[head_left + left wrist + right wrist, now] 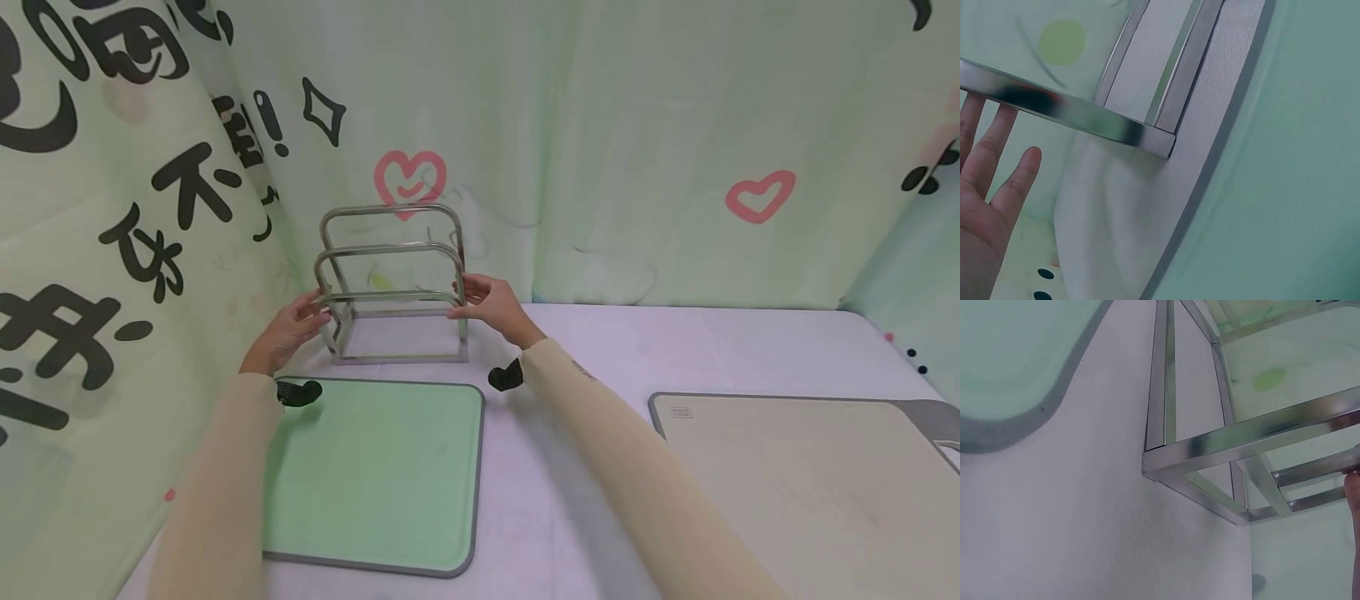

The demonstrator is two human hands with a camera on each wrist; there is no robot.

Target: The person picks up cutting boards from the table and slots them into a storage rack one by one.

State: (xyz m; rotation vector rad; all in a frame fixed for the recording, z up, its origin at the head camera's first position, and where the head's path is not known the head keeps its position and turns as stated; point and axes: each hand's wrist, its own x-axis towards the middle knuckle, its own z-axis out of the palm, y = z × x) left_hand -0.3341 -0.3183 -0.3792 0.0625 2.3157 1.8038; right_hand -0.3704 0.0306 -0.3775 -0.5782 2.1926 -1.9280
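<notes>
A silver metal rack [401,360] with several upright loops stands on the table behind a green cutting board [375,475]. My left hand [292,329] is at the rack's left side. In the left wrist view, the left hand's fingers [985,147] extend straight to the front post, their tips hidden behind it, while the thumb is held apart. My right hand [491,307] grips the rack's right side, thumb in front of the post and fingers behind. Only a sliver of that hand shows in the right wrist view, against a bar.
A beige cutting board [810,492] with a grey edge and handle lies at the right. The table has a pale lilac cloth [600,350]. Printed curtains [637,167] hang close behind the rack and along the left side.
</notes>
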